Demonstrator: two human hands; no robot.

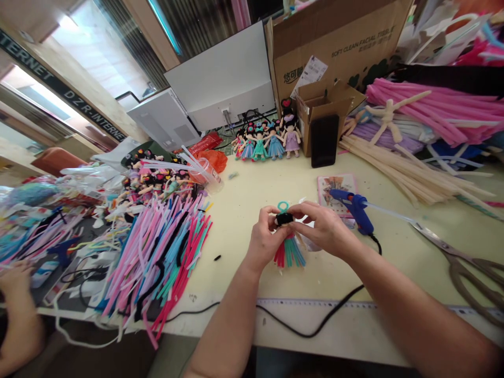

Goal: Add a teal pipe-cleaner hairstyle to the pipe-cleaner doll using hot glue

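- Left of the glue gun: blocked by left hand and right hand on a black-topped bundle.
- Farther left of glue gun, past hands: open surface, one small black bit, then pipe-cleaner pile closes it off.
- Beyond glue gun: card at the nozzle, then upright phone, small box behind.
- Beyond and left of glue gun: open lane, stops at doll row.
- Right of glue gun: glue stick juts toward scissors; open patch below stick.
- Near side of glue gun: black cable loops, snag risk.
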